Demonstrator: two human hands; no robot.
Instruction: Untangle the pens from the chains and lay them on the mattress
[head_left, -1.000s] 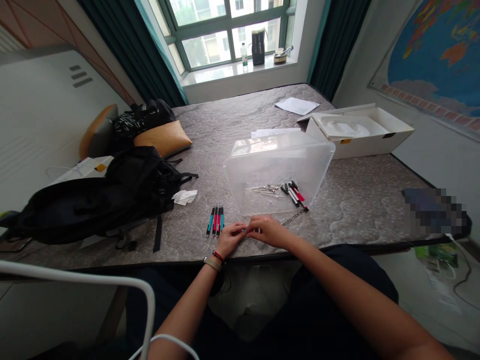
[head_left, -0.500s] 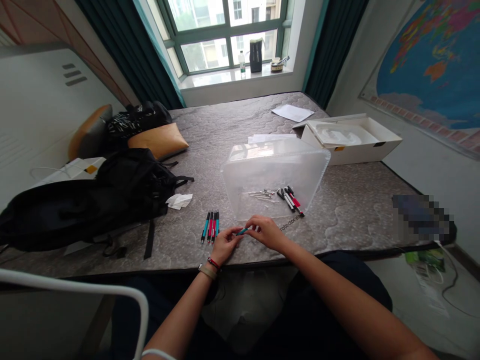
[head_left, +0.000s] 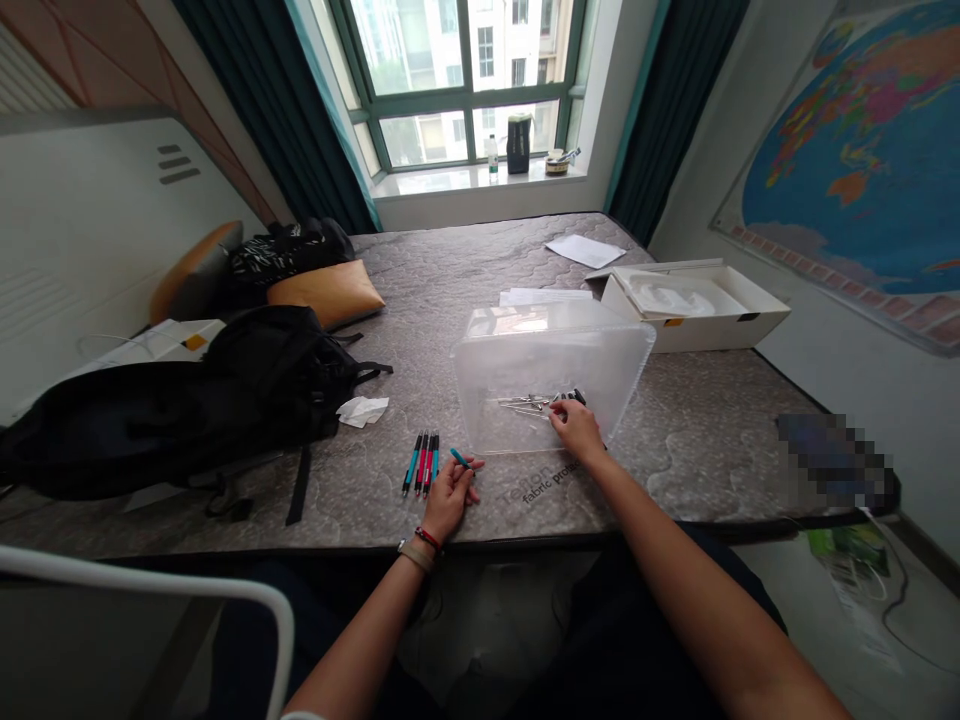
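Note:
My left hand [head_left: 446, 497] rests on the mattress, its fingers closed around a teal pen barrel [head_left: 460, 458] that points up and left. Just left of it lies a neat row of several teal and red pens [head_left: 422, 465]. A clear plastic box [head_left: 525, 360] lies on its side with its opening toward me. My right hand [head_left: 577, 430] reaches into that opening, fingertips pinched at the thin pen refills [head_left: 517, 403]. What those fingers hold is too small to make out. Black pen parts [head_left: 577, 396] show behind the hand, mostly covered by it.
A white open box [head_left: 705, 335] stands at the right, near sheets of paper [head_left: 585, 250]. On the left are a black backpack [head_left: 262, 365], a crumpled tissue [head_left: 363, 411] and a tan cushion [head_left: 326, 295]. A white curved tube [head_left: 281, 620] crosses the lower left.
My right hand has left the pen piece and moved right and forward into the clear box. My left hand keeps the teal barrel, now tilted upward. The view has tipped up slightly.

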